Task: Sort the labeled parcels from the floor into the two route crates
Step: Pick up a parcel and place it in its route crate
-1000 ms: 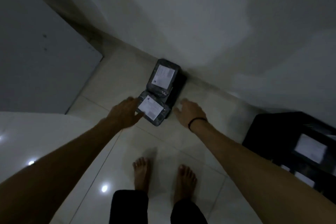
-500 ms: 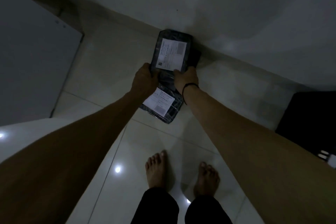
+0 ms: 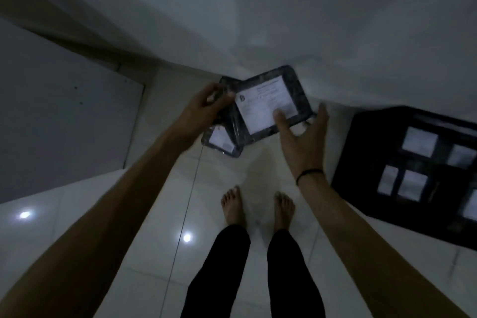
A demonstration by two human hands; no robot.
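Note:
A dark wrapped parcel (image 3: 271,106) with a white label marked B is lifted off the floor and tilted. My left hand (image 3: 204,108) grips its left edge. My right hand (image 3: 302,142) holds its lower right corner, thumb on the label and fingers spread beneath the edge. A second labelled parcel (image 3: 222,142) lies on the tiled floor just under the lifted one, partly hidden by it and by my left wrist. A black crate (image 3: 361,142) stands at the right with several labelled parcels inside. Only this one crate is in view.
A white wall runs behind the parcels. A grey panel (image 3: 64,116) stands at the left. My bare feet (image 3: 258,204) are on the glossy floor tiles (image 3: 144,214), just in front of the parcels.
Both hands have lifted the far parcel off the pile and swung it to the right, turning it. The view has shifted and the crate's contents now show.

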